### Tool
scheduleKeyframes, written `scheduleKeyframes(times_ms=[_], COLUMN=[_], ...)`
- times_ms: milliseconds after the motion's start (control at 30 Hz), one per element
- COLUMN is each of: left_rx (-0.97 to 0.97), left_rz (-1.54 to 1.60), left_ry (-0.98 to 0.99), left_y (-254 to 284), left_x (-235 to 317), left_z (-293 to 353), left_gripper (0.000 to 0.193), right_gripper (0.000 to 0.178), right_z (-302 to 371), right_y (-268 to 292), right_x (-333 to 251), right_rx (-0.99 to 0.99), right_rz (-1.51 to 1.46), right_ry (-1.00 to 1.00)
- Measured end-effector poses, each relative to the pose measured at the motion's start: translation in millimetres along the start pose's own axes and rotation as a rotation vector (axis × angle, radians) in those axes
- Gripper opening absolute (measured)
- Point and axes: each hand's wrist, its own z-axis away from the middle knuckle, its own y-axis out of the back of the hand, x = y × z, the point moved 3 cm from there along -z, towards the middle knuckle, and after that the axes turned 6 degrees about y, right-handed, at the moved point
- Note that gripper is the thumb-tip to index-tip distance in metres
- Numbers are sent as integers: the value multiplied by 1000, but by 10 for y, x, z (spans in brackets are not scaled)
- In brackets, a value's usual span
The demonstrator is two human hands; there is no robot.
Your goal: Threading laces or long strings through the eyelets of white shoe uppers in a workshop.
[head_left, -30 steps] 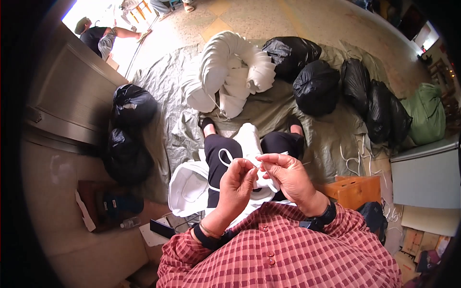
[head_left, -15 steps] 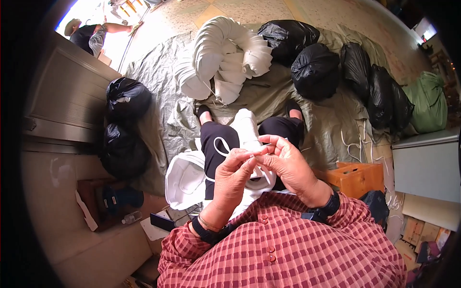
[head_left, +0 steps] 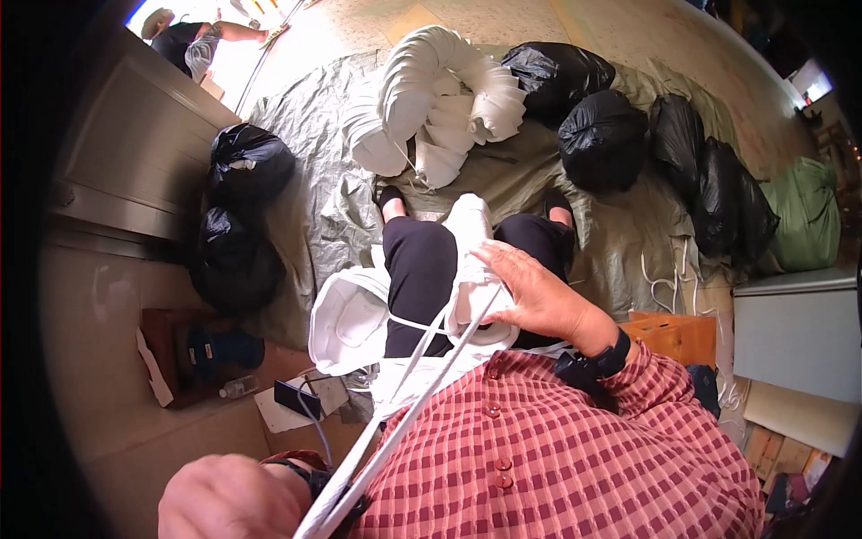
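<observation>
With the lap as the middle of the dial, the white bundle lies between the dark-trousered knees, its far end toward 12 o'clock. The right hand comes in from the 4 o'clock side and rests on the bundle's edge, fingers spread and thumb well apart, more a steadying touch than a clamp. Two strands of white cord run straight from the bundle toward 7 o'clock and out past the lower edge. The left hand, just beside them between 7 and 8, is blurred and curled like a fist; I cannot tell whether the cord sits inside it

The bundle looks light and fairly soft, its moulded walls springy enough to keep a shape but likely to dent under a hard squeeze. A broad, flat hold along its 3 o'clock side should suit it better than a pinch at a thin rim. The cord seems limp unless drawn tight, and smooth enough to slide through loose fingers, so it is best taken with both strands together, wrapped or pinched firmly. The hollow white shell near 9 o'clock and the ribbed white stack at 12 o'clock look similarly light; lift the stack from beneath its curve, as it may flex and fan apart
</observation>
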Motion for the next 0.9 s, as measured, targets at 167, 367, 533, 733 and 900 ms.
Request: scheduleKeyframes(times_ms=[167,367,533,733,900], left_rx=[693,728,244,127,-127], left_rz=[31,-241,-330,-522,-293], left_ry=[118,496,916,589,580], left_y=[183,171,-342,-687,-736], left_x=[-359,-1638,-2727,-2661,-2470], left_z=[304,-84,478,449,214], left_gripper=[20,7,18,40,43], right_gripper=[32,9,15,9,17], right_z=[-36,135,32,37,-243], right_y=[-84,5,377,474,473], right_x=[-406,-438,-573,-676,-1022], right_rx=[39,-33,133,-65,-152], right_rz=[-131,-259,-588,-755,-299], right_ry=[188,147,-58,-202,263])
